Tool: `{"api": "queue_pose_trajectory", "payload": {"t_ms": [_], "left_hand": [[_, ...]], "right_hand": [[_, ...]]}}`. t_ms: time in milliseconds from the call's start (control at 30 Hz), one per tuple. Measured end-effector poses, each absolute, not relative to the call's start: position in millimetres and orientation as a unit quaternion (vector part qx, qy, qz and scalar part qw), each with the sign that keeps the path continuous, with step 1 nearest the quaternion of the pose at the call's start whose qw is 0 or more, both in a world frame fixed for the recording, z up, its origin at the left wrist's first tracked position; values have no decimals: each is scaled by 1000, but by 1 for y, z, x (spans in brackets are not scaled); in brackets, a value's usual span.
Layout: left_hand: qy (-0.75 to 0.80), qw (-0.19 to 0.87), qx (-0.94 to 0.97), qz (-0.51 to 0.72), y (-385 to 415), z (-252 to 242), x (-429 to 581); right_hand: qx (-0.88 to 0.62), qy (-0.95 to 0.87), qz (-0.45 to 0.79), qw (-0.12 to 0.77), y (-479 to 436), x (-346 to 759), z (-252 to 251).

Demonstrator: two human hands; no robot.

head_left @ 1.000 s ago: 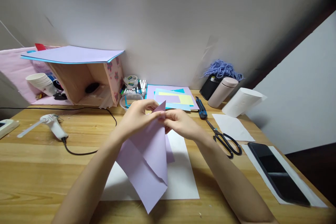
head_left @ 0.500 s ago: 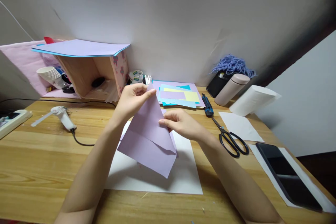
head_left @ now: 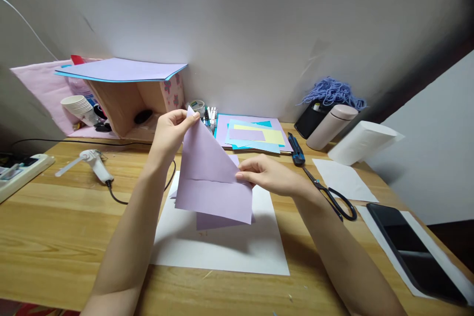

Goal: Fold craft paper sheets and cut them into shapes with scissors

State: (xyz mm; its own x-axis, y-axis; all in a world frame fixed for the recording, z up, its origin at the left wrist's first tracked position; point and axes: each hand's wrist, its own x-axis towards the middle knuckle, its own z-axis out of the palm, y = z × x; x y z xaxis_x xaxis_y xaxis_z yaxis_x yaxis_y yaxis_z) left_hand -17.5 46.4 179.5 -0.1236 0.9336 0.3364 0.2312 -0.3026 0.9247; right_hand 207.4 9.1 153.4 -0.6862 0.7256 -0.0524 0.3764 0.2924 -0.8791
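Note:
I hold a folded lilac paper (head_left: 211,177) up above a white sheet (head_left: 222,247) that lies flat on the wooden table (head_left: 55,217). My left hand (head_left: 168,133) pinches the paper's top corner. My right hand (head_left: 268,175) pinches its right edge near the fold. Both hands are closed on the paper, which hangs tilted with a crease across its middle.
Black scissors (head_left: 331,197) and a blue utility knife (head_left: 295,150) lie to the right. A stack of coloured papers (head_left: 254,136) sits behind. A phone (head_left: 414,252) lies at far right. A glue gun (head_left: 92,165), a cardboard box (head_left: 126,103), a bottle (head_left: 329,126) and a paper roll (head_left: 363,143) stand around.
My left hand has lifted the paper's corner up and to the left. The paper has turned from hanging point-down to more level. My right hand has slid along its right edge.

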Motion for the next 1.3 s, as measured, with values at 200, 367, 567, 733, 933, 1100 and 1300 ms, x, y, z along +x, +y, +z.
{"api": "queue_pose_trajectory", "payload": {"t_ms": [200, 367, 567, 733, 933, 1100, 1300], "left_hand": [[499, 331, 587, 545, 53, 177, -23], [499, 320, 598, 540, 56, 178, -30], [527, 300, 590, 533, 53, 179, -32], [545, 286, 634, 468, 51, 179, -38], [492, 89, 779, 379, 23, 178, 7], [335, 83, 915, 210, 1, 167, 58], [416, 116, 886, 167, 8, 160, 58]], "right_hand": [[-380, -771, 489, 149, 12, 216, 156], [-412, -750, 496, 144, 15, 221, 159], [-451, -734, 488, 142, 19, 234, 164], [-515, -741, 402, 154, 25, 256, 164], [-507, -803, 278, 143, 23, 262, 166], [-431, -856, 227, 175, 11, 254, 171], [-438, -844, 219, 220, 1, 262, 186]]}}
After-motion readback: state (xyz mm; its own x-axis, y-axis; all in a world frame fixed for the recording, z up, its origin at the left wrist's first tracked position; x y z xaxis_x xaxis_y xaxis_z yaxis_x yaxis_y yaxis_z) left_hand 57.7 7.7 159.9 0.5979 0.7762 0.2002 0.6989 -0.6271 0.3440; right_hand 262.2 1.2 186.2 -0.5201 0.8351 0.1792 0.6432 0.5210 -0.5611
